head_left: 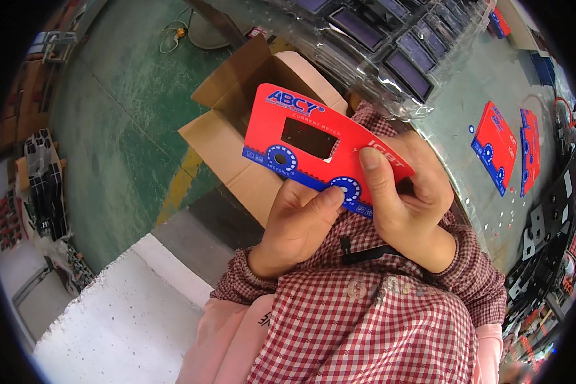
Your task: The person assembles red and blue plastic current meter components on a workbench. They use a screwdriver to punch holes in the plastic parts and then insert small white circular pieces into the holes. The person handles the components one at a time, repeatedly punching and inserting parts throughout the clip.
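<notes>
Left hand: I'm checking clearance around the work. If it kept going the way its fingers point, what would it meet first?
Beyond the red panel it holds, the left hand would probably meet the open cardboard box first, though depth is unclear.

Single head-worn fisheye view, looked steeply down over person's chest and lap. Close on both hands, left hand (299, 224) and right hand (404, 200), raised near frame centre. Green floor (121, 128) filled upper left, worktable (493, 83) curved along upper right. Straight edges bent toward dark round rim. No second view to compare.
</notes>
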A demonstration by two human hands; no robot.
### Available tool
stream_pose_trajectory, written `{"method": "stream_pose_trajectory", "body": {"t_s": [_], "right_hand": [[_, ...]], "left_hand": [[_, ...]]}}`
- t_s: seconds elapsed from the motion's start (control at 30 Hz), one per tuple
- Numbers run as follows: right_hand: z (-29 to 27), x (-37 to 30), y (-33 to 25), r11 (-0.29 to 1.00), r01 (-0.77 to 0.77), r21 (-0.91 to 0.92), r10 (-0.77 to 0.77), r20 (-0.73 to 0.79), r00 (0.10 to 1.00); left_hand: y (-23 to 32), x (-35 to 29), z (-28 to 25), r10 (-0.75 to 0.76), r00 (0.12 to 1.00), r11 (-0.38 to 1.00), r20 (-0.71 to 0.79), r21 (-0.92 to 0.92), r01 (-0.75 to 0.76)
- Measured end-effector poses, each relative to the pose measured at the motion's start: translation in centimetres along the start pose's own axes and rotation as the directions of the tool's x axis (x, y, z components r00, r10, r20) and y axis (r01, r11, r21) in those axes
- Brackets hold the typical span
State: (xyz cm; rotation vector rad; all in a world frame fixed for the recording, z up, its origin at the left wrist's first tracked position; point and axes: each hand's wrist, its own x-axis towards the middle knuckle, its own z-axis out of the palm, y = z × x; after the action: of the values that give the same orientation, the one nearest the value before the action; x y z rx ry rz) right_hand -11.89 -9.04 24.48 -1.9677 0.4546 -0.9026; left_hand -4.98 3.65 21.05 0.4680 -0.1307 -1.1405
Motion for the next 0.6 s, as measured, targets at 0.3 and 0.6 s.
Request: {"method": "stream_pose_trajectory", "body": {"t_s": [0.3,0.6], "right_hand": [[-0.2,0.1,-0.2,1.000,-0.016,-0.020,0.017,0.021,1.000],[0.0,0.4,-0.1,0.999,0.046,-0.019,-0.045,0.031,0.999]], "left_hand": [[-0.2,-0.3,-0.5,-0.058,0.997,0.995,0.050,-0.077,0.062],[0.1,-0.1,0.8,-0.049,0.997,0.999,-0.068,-0.020,0.047]]}}
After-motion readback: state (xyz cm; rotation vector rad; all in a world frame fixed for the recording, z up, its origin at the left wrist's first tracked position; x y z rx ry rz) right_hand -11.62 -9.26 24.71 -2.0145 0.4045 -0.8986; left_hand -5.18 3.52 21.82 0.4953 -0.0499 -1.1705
